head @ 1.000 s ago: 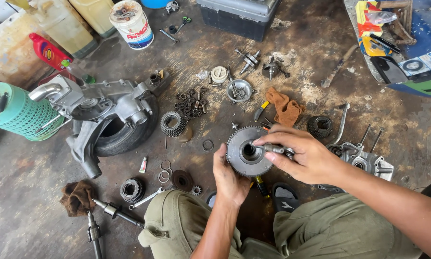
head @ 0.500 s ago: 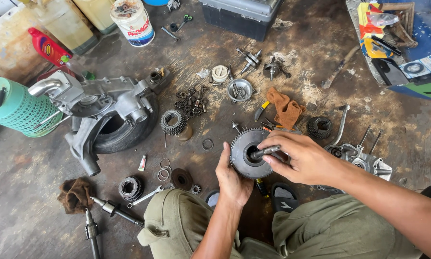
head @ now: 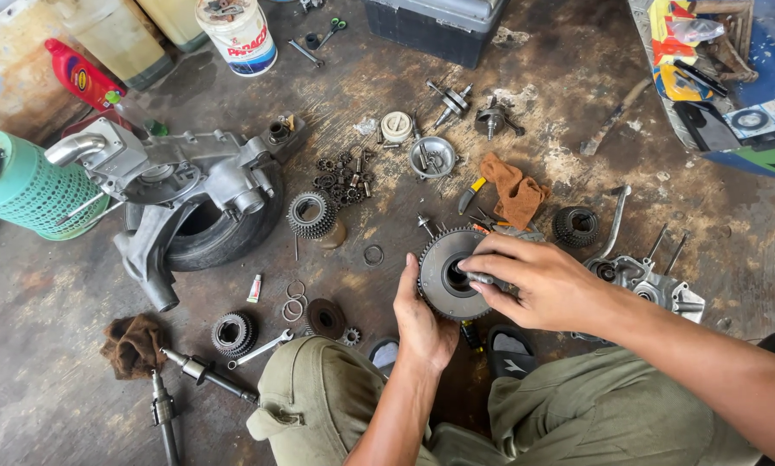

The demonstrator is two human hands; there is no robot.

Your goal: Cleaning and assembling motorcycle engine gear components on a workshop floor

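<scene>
Head view showed a round toothed clutch gear (head: 444, 276) held just above the oily concrete floor (head: 543, 155), in front of the person's knees. Left hand (head: 424, 324) cupped its lower rim from below, fingers closed on the edge. Right hand (head: 538, 280) lay across its right side, fingertips pinching a small dark metal piece (head: 478, 278) at the gear's centre hole; what that piece was could not be told. Gear face tilted up toward the camera.

Just behind the gear lay an orange-brown rag (head: 513, 190) with yellow-handled pliers (head: 468, 195) beside it. Right of the rag sat a small black ribbed gear (head: 576, 226), and near the right forearm a grey engine cover with studs (head: 646, 280) and a bent lever (head: 616, 223). Left of the held gear stood another toothed gear (head: 311, 214), a heap of small dark parts (head: 340, 177) behind it, and a loose ring (head: 373, 255) between. Farther left a large grey engine casing (head: 180, 177) rested on a black tyre (head: 202, 233), next to a green mesh basket (head: 21, 185). Near the left knee lay a dark disc (head: 325, 318), a spanner (head: 262, 348), a small cog (head: 233, 332), thin rings (head: 294, 298), a shaft (head: 206, 373) and a brown rag (head: 133, 343). A white bucket (head: 239, 34) and a red bottle (head: 81, 76) stood at the far edge
</scene>
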